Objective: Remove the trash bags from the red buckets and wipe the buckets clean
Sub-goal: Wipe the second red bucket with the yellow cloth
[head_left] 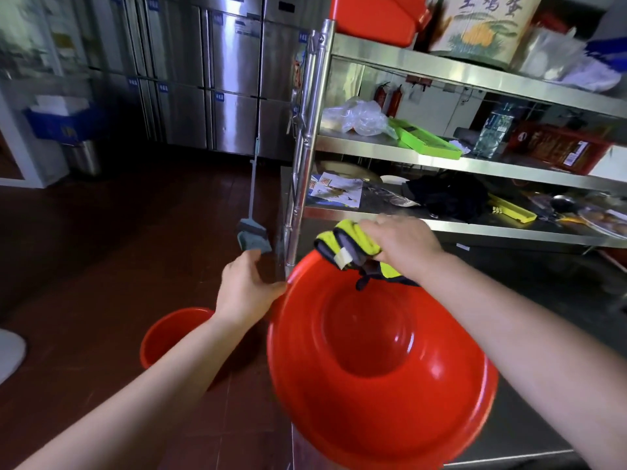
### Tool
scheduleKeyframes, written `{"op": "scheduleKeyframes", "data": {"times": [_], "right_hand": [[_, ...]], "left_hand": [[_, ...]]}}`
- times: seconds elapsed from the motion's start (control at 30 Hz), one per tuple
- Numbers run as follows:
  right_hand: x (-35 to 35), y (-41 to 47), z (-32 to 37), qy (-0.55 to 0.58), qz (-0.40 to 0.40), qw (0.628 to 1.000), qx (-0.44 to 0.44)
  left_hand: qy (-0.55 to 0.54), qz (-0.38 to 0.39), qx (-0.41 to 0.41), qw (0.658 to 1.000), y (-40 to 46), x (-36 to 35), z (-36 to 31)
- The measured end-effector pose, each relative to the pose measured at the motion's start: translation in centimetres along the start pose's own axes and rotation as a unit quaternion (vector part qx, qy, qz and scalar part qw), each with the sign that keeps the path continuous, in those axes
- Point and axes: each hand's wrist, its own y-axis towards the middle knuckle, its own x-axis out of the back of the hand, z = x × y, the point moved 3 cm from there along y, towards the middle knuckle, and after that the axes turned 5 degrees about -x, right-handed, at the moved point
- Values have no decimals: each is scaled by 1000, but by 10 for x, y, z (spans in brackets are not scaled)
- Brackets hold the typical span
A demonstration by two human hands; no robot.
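My right hand (pixel 402 244) clenches the cloth (pixel 353 244) just over the near bucket's (pixel 380 361) far rim, mouth facing me; left hand (pixel 246 288) released, touching its left rim.

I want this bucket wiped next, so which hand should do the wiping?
Right. The right hand already grips the cloth over the bucket rim, while the left hand steadies the rim.

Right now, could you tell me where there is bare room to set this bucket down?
Bare tiled floor lies left of the rack post, between the steel cabinets and the second bucket. The steel surface under the right arm looks bare too. The rack shelves are crowded. The right hand grips the cloth; the left hand touches the held bucket.
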Motion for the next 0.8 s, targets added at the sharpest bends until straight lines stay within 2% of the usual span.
{"op": "scheduleKeyframes", "data": {"times": [0.07, 0.13, 0.2, 0.33, 0.47, 0.57, 0.7, 0.8], "right_hand": [[0, 0, 12, -48, 18, 997, 51], [-2, 1, 20, -73, 19, 995, 66], [-3, 2, 24, -72, 12, 995, 74], [-7, 3, 24, -62, -15, 995, 74], [-15, 1, 12, -49, -29, 998, 24], [-20, -6, -12, -19, -31, 997, -68], [-34, -28, -41, 36, -32, 974, -221], [-43, -42, -39, 40, -63, 965, -252]], "left_hand": [[44, 104, -23, 993, 15, -16, -13], [46, 201, 7, 979, 19, -35, -18], [10, 224, 14, 974, 16, -51, -19], [-124, 166, 39, 977, 7, -73, -19], [-238, 107, 93, 961, -3, -82, -16], [-277, 56, 138, 949, -9, -76, -6], [-319, -21, 247, 915, -18, -64, 24], [-330, -55, 266, 904, -28, -65, 32]]}}
